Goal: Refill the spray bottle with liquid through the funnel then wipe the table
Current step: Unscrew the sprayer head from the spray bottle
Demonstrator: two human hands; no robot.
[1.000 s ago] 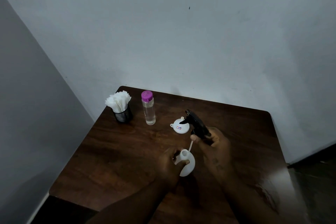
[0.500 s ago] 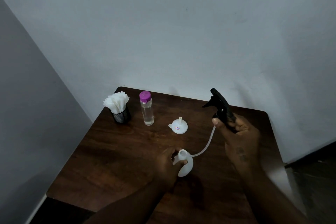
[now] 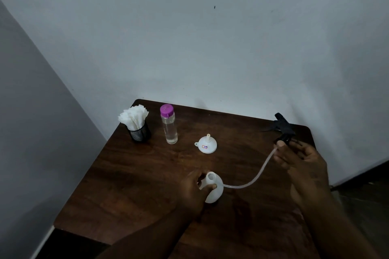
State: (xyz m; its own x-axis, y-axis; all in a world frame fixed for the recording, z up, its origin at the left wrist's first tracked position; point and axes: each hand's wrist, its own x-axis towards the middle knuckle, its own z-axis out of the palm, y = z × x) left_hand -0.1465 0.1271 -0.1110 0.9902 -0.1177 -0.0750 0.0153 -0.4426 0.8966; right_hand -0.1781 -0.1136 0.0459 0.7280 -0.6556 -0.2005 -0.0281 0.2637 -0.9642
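The left hand [image 3: 192, 192] wraps its fingers [image 3: 211, 186] around the neck of the white spray bottle [image 3: 215, 192], which stands on the table [image 3: 130, 174] with its mouth uncovered. The right hand [image 3: 301, 163] is off to the right and farther back, its fingers [image 3: 281, 145] pinching the base of the black spray head [image 3: 283, 126]. A clear tube [image 3: 255, 178] curves down from those fingers to the bottle's side. Beyond the left fingers a white funnel [image 3: 206, 145] sits upside down. Farther back and left of them stand a clear bottle with a purple cap [image 3: 168, 127] and a mesh cup of tissues [image 3: 137, 125].
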